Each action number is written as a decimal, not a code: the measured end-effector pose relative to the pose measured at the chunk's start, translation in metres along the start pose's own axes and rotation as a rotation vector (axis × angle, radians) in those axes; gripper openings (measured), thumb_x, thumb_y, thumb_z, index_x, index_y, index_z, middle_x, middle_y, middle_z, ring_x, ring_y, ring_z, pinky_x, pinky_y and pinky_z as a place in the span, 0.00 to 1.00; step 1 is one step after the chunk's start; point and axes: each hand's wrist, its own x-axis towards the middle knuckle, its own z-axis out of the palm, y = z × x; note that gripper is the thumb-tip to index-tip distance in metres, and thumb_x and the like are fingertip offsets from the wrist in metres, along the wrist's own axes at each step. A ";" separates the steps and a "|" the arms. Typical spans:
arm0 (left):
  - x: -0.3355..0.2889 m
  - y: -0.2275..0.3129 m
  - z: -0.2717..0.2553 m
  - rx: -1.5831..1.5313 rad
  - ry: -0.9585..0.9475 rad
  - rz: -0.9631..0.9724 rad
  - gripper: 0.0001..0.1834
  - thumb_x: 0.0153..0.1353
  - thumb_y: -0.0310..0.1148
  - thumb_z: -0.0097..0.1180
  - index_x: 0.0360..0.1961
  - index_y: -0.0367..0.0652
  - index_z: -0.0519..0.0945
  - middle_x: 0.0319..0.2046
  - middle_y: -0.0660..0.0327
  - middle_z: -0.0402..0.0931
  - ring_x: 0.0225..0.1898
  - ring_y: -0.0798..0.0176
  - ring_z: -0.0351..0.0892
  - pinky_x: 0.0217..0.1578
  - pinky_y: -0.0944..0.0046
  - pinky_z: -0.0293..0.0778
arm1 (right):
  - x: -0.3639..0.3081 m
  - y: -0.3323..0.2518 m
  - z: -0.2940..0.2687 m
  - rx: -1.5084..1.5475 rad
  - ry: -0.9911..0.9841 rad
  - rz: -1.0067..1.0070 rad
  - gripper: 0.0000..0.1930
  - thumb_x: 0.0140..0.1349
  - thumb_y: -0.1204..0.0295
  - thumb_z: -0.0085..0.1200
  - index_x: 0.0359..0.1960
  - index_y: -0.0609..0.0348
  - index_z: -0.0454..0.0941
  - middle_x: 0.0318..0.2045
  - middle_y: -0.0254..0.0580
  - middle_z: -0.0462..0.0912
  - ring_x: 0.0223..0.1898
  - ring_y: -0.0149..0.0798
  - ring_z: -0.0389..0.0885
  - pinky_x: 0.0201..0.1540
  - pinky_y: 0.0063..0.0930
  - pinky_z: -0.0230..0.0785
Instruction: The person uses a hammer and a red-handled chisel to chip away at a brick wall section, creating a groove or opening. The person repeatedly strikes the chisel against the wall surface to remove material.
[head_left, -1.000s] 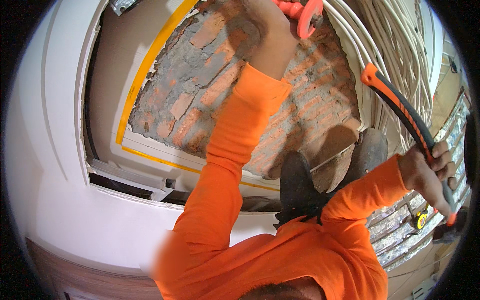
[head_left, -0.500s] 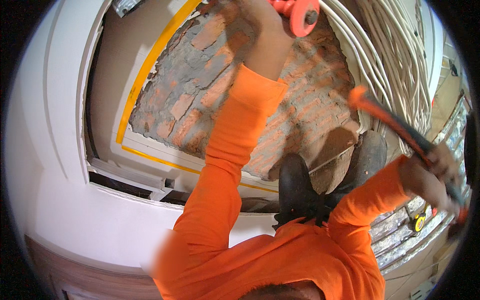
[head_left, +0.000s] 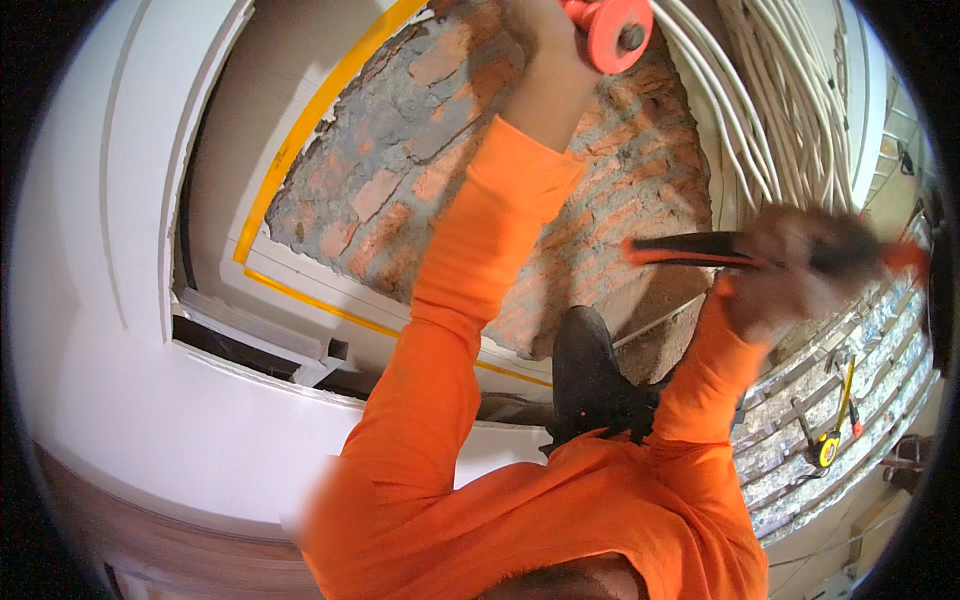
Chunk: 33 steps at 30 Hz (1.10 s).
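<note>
At the top edge, my left hand (head_left: 540, 28) is closed round a chisel with a round red hand guard (head_left: 608, 38). The chisel's dark struck end pokes out of the guard, while its tip and most of my fingers are out of view or hidden. Beneath that arm lies a rough patch of exposed brick and grey mortar (head_left: 390, 195). On the right, my blurred right hand (head_left: 790, 275) grips a hammer (head_left: 695, 248) by its black and orange handle. The handle's end points left over the brickwork, and the head side lies toward the right rim, smeared by motion.
Yellow tape (head_left: 300, 135) edges the patch at left and below. Bundled white cables (head_left: 795, 110) hang at upper right. A yellow tape measure (head_left: 826, 450) rests on silvery slats (head_left: 775, 490) at lower right. A white-framed opening (head_left: 250, 350) runs along the left; my dark-clad knee (head_left: 585, 355) is below.
My right hand has swung up and leftward with the hammer, whose handle has turned from slanting to nearly level. My left hand and the chisel have shifted only slightly in view.
</note>
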 end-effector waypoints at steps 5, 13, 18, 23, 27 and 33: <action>0.001 0.008 0.007 -0.062 -0.031 -0.039 0.17 0.69 0.48 0.39 0.29 0.48 0.59 0.20 0.65 0.58 0.18 0.66 0.58 0.20 0.64 0.63 | 0.057 -0.090 -0.037 0.116 0.048 -0.528 0.34 0.60 0.31 0.20 0.12 0.46 0.54 0.07 0.31 0.60 0.12 0.30 0.61 0.15 0.23 0.54; 0.018 0.001 -0.007 -0.032 -0.085 -0.084 0.17 0.68 0.50 0.38 0.30 0.49 0.59 0.20 0.66 0.59 0.17 0.67 0.58 0.19 0.63 0.62 | -0.040 0.037 0.062 -0.526 -0.372 0.428 0.24 0.68 0.50 0.43 0.27 0.60 0.70 0.16 0.31 0.66 0.18 0.26 0.63 0.22 0.24 0.57; 0.042 -0.017 -0.038 -0.051 -0.192 -0.128 0.18 0.68 0.51 0.37 0.30 0.49 0.59 0.19 0.67 0.59 0.17 0.67 0.58 0.18 0.63 0.62 | -0.067 0.026 -0.011 -0.521 -0.441 0.492 0.27 0.69 0.48 0.37 0.23 0.58 0.66 0.13 0.32 0.66 0.15 0.29 0.64 0.18 0.29 0.57; 0.000 -0.028 -0.039 0.057 -0.031 -0.089 0.16 0.69 0.49 0.35 0.32 0.50 0.57 0.20 0.67 0.59 0.17 0.68 0.59 0.18 0.62 0.63 | -0.051 0.003 -0.023 -0.325 -0.158 0.654 0.29 0.65 0.39 0.34 0.26 0.55 0.65 0.12 0.30 0.62 0.09 0.25 0.56 0.10 0.21 0.48; -0.007 -0.025 -0.034 0.151 -0.055 0.025 0.16 0.69 0.50 0.36 0.31 0.50 0.57 0.20 0.67 0.60 0.17 0.68 0.59 0.18 0.62 0.63 | -0.041 -0.014 -0.028 -0.209 0.032 0.517 0.31 0.64 0.35 0.31 0.30 0.54 0.64 0.11 0.30 0.59 0.07 0.27 0.54 0.09 0.23 0.47; 0.001 -0.028 -0.044 0.167 -0.129 0.077 0.18 0.68 0.51 0.36 0.29 0.51 0.57 0.19 0.68 0.59 0.16 0.68 0.58 0.18 0.63 0.62 | -0.018 -0.045 -0.049 0.274 0.040 0.225 0.36 0.58 0.29 0.29 0.31 0.54 0.65 0.09 0.33 0.58 0.06 0.31 0.54 0.09 0.27 0.52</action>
